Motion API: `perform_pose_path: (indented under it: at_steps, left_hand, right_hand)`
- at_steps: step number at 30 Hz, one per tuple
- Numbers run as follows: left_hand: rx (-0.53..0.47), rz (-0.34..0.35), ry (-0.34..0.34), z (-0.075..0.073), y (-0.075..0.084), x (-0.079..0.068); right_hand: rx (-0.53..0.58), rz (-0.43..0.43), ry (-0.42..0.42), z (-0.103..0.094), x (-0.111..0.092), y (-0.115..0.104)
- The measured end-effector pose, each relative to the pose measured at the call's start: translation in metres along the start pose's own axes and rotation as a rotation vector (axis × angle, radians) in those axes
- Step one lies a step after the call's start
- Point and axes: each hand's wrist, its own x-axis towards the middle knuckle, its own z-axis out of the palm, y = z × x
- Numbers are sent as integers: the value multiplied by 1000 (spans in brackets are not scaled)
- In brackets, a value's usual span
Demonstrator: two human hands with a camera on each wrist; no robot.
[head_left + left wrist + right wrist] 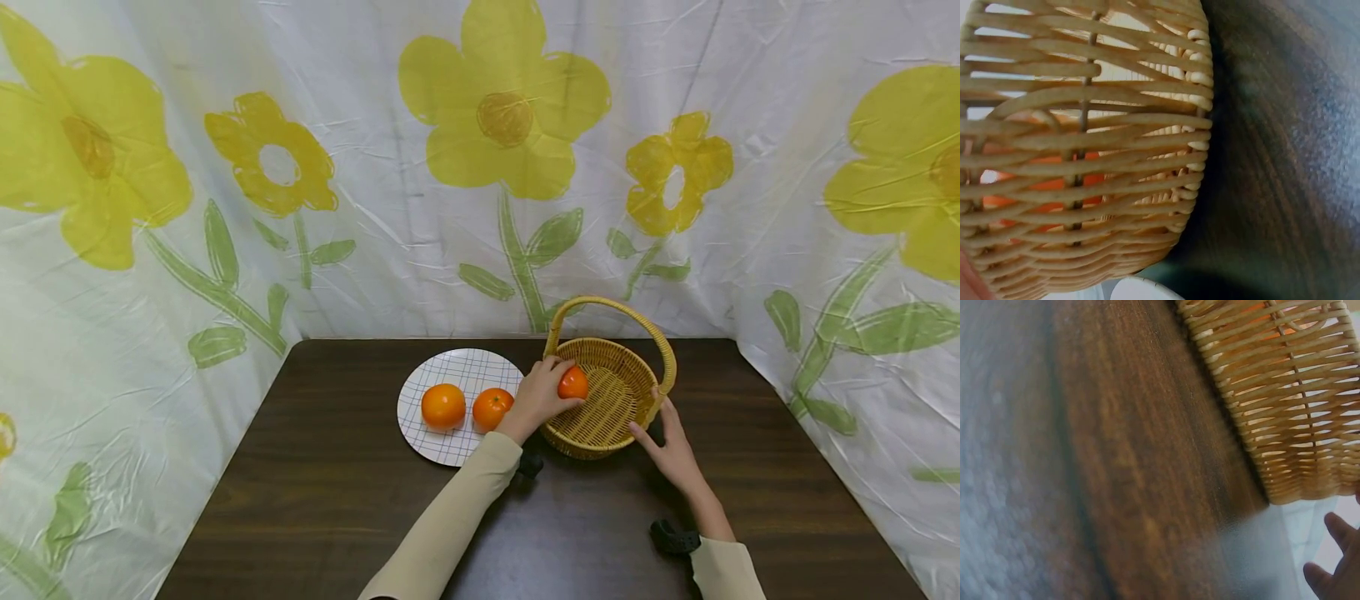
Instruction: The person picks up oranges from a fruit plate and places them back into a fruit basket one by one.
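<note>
Inside the basket (611, 412), the left hand (538, 396) pinches an orange (574, 383); at the basket's right, the right hand (672, 450) is spread; left of the basket, a plate (457, 367) bears two others (443, 407).

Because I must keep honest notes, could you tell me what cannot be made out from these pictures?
Head: the left hand hides part of the held fruit; hand and sleeve cover part of the plate.
Left wrist: the basket weave partly hides the fruit; the lower left edge cuts off most of the hand.
Right wrist: the frame edge cuts off much of the right hand.
</note>
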Motion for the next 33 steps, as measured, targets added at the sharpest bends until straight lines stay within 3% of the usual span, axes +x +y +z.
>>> perform_pose_path:
  at_steps: [21, 33]
  left_hand:
    - [46, -23, -26, 7, 5, 3]
    - [-10, -11, -34, 4, 3, -1]
  right_hand:
    - [2, -8, 2, 1, 0, -1]
    - [4, -6, -5, -1, 0, 1]
